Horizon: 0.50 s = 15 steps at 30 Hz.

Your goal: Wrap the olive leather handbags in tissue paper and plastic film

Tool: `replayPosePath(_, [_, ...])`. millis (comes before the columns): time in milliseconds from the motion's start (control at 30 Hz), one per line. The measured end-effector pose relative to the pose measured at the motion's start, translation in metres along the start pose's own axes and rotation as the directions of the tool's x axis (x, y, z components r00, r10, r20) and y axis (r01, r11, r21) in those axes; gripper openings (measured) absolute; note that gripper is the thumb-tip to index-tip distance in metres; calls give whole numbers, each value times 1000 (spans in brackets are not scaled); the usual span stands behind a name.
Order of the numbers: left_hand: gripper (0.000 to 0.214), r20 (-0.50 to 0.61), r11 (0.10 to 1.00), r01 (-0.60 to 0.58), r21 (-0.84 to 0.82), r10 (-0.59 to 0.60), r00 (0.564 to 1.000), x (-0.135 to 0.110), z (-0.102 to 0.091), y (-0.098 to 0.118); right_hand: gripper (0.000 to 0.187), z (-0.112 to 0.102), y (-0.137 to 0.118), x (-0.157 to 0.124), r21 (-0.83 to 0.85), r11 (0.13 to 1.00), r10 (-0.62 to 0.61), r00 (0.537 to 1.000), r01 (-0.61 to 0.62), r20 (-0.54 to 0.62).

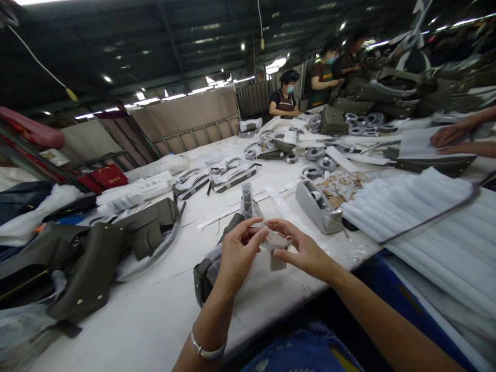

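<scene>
Both my hands are raised over the near edge of the white table, close together. My left hand [240,250] has thumb and fingers pinched on one side of a small pale, translucent piece [276,240], perhaps thin wrapping. My right hand [304,250] curls its thumb and fingers around the other side. A small greyish-beige flap [278,261] hangs below the piece; its kind is unclear. Behind and beneath my left hand lies a dark olive bag [204,279], partly hidden, with a strap in clear wrap [247,199] standing up from it.
A grey tape dispenser [320,209] stands just beyond my right hand, beside a heap of small brown paper scraps [341,188]. White foam sheets [422,217] are stacked at right. Olive bags [91,268] lie at left. Another person's hands [457,134] rest on paper at far right.
</scene>
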<state>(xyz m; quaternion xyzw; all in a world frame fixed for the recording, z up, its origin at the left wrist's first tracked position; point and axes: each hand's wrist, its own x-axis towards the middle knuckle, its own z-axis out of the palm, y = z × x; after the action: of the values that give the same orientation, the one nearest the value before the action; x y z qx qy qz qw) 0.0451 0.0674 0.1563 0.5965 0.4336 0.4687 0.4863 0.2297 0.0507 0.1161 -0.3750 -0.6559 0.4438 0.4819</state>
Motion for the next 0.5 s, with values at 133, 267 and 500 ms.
replayPosePath(133, [40,-19,999,14,-45,-15,1000,0,2,-1,52,7,18,-7,71,988,144,988,-140,-57])
replayPosePath(267, [39,-107,999,-29,-21,27,994,0,1,-4,49,5,31,-12,269,942,225,973,-202,-55])
replayPosePath(500, [34,49,989,-60,135,54,997,-10,-1,-3,33,-12,18,-23,-19,991,117,912,-135,-394])
